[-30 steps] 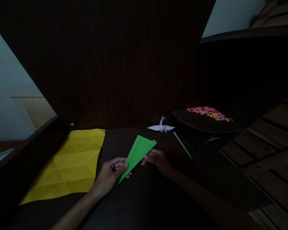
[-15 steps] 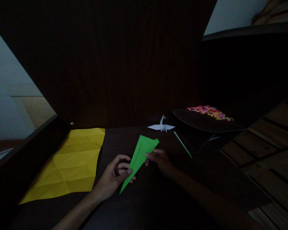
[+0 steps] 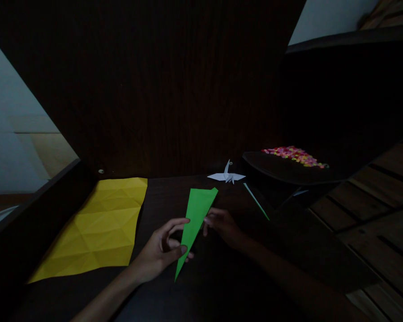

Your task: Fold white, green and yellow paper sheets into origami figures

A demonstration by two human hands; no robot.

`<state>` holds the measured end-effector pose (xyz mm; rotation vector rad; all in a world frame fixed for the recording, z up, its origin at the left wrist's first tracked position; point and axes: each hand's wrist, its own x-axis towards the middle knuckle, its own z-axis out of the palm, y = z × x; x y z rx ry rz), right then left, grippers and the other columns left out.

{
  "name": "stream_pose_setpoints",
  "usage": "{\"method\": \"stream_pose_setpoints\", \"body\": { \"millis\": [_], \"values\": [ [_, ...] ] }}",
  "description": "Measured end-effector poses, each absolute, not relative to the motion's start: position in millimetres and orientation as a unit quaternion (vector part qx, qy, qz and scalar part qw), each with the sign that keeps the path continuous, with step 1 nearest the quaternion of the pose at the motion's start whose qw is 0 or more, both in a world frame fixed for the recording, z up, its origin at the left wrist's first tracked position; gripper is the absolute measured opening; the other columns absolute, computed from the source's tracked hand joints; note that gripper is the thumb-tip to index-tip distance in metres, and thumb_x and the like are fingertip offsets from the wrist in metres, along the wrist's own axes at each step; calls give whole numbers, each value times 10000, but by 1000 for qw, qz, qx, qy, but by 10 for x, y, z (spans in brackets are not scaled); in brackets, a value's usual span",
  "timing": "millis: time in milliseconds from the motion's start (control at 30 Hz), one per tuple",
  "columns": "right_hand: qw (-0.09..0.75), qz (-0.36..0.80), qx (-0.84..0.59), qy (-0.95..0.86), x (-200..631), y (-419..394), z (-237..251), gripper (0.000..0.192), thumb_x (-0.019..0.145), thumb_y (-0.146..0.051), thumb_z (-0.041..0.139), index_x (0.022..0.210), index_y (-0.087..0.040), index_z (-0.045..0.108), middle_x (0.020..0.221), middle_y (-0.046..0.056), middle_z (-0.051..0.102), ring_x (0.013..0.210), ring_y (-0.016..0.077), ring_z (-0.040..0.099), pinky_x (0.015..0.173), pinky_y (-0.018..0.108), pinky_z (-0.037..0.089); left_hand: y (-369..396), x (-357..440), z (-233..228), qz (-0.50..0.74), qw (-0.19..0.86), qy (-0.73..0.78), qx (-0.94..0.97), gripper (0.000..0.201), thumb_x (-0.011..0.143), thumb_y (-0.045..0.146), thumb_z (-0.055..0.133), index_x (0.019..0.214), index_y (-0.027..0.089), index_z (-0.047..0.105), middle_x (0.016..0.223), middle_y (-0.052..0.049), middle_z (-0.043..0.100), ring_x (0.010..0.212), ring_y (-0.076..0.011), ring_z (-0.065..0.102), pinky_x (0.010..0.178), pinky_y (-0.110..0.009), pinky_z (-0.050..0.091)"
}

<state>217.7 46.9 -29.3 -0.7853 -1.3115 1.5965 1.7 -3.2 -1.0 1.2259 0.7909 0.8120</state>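
Green paper, folded to a long, narrow wedge (image 3: 197, 209), sits mid-table, btwn both hands; sharp tip btwn 6 & 7 o'clock, wide end btwn 12 & 1. L hand (image 3: 163, 246), at its 8 o'clock, has hold of it nr the tip: thumb on top, some fingers underneath, index fingertip at the L edge; hand loosely curled, w/ a gap btwn thumb & index. R hand (image 3: 223, 226), at 3 o'clock, is half curled, fingertips at the paper's R edge; can't tell if it's pinching or just touching.

Yellow creased sheet (image 3: 100, 228) lies flat at 9 o'clock, well apart from the wedge, nr L hand. White paper crane (image 3: 226, 177) at 1 o'clock, just beyond the wide end. Thin white-&-green strip (image 3: 256, 201) at 2 o'clock, below the curved dark shelf (image 3: 272, 169) w/ its pile of small pink, red & yellow bits (image 3: 295, 156). Dark wood table (image 3: 154, 299) under it all.
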Motion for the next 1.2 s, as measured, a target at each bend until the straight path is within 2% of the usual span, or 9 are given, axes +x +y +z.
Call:
{"method": "stream_pose_setpoints", "body": {
  "millis": [367, 633, 767, 900, 1033, 1200],
  "values": [
    [432, 665, -308, -525, 2115, 408, -277, 308, 715, -420, 732, 831, -143, 668, 721, 28, 665, 514, 118, 560, 519, 244, 432, -47, 18, -71, 362, 691, 320, 538, 536, 797, 233, 704, 1271, 246, 456, 1359, -149, 454, 770, -188, 716, 630, -262, 534],
    [415, 632, -342, -558, 2139, 392, -312, 356, 703, -484, 729, 698, -144, 622, 494, -37, 541, 423, 88, 450, 462, 222, 344, -71, 37, -64, 347, 681, 320, 560, 532, 821, 229, 678, 1298, 253, 443, 1398, -168, 428, 792, -197, 720, 632, -249, 522],
    [402, 611, -352, -584, 2134, 370, -290, 389, 724, -500, 701, 605, -151, 578, 472, -40, 512, 427, 79, 426, 452, 215, 302, -82, 38, -70, 333, 675, 322, 575, 531, 822, 223, 673, 1300, 251, 444, 1393, -171, 435, 789, -200, 720, 628, -253, 516],
    [406, 612, -390, -556, 2086, 321, -245, 389, 664, -508, 738, 648, -155, 575, 494, -50, 492, 430, 79, 403, 423, 209, 275, -92, 41, -83, 327, 673, 307, 588, 510, 835, 206, 654, 1302, 249, 453, 1359, -164, 473, 798, -196, 717, 631, -244, 510],
    [435, 614, -428, -501, 2031, 265, -211, 384, 589, -439, 801, 743, -168, 577, 580, -41, 535, 484, 97, 442, 430, 213, 315, -107, 59, -60, 318, 683, 304, 584, 493, 832, 199, 655, 1286, 251, 469, 1327, -146, 504, 797, -188, 715, 632, -233, 504],
    [460, 614, -430, -476, 1988, 229, -183, 380, 568, -377, 815, 805, -172, 599, 697, -1, 623, 617, 150, 550, 516, 243, 423, -118, 77, -43, 320, 694, 304, 569, 481, 808, 204, 680, 1248, 242, 489, 1272, -132, 544, 758, -177, 711, 595, -223, 491]
  ]
}}
